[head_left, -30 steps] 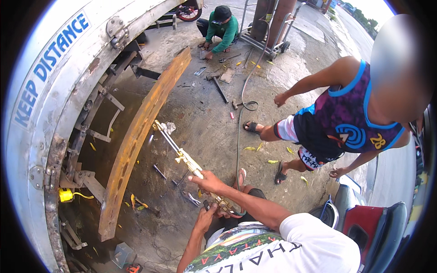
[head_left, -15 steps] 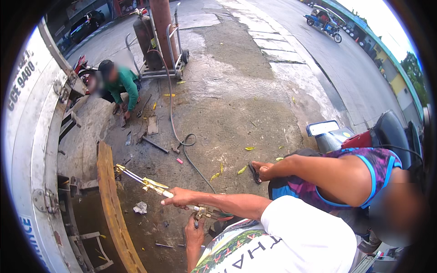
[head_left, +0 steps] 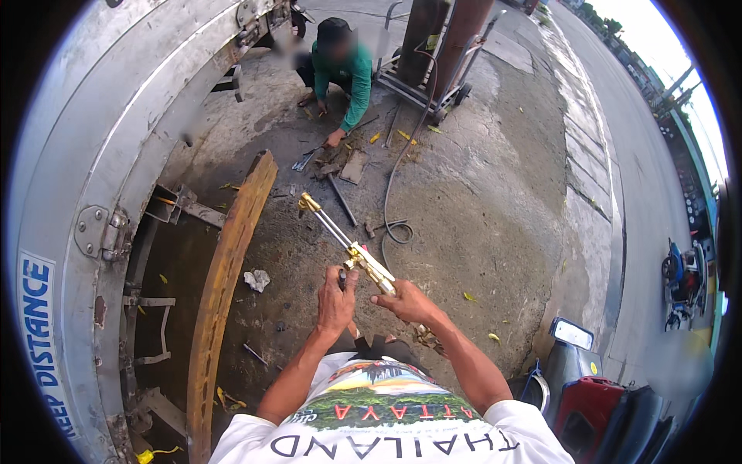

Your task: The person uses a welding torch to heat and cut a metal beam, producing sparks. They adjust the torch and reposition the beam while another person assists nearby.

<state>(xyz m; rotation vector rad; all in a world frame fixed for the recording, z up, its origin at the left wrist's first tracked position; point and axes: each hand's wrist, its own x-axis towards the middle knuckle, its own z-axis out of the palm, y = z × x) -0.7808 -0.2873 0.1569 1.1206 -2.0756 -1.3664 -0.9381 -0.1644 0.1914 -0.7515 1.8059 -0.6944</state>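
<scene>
A long brass-and-steel cutting torch with twin parallel tubes (head_left: 352,246) is shown held out in front of the person, above the concrete ground (head_left: 495,201). Its bent brass nozzle head (head_left: 308,203) is directed away from the body, up and to the left in the view, and its yellow valve body lies between the two hands. The right hand (head_left: 408,301) is wrapped about the handle, its fingers clamped on it. The left hand (head_left: 337,300) is placed just beside the valve section, its fingers curled together against a small dark knob there; whether the knob is gripped firmly cannot be told.

To the left, a long curved rust-orange steel beam (head_left: 226,278) is seen lying on the ground along the grey rounded metal body of a large vehicle (head_left: 116,147), whose open underside frame is exposed. A crumpled white scrap (head_left: 257,279) is seen just beside the beam. A dark hose (head_left: 396,193) is traced from a loop on the ground near the torch toward a wheeled cart with tall rusty gas cylinders (head_left: 440,46). A crouching person in a green shirt (head_left: 344,73) is seen well apart, beyond the torch tip, among scattered tools. Open concrete is found to the right of the hands, bounded lower right by a parked red motorcycle (head_left: 595,394).
</scene>
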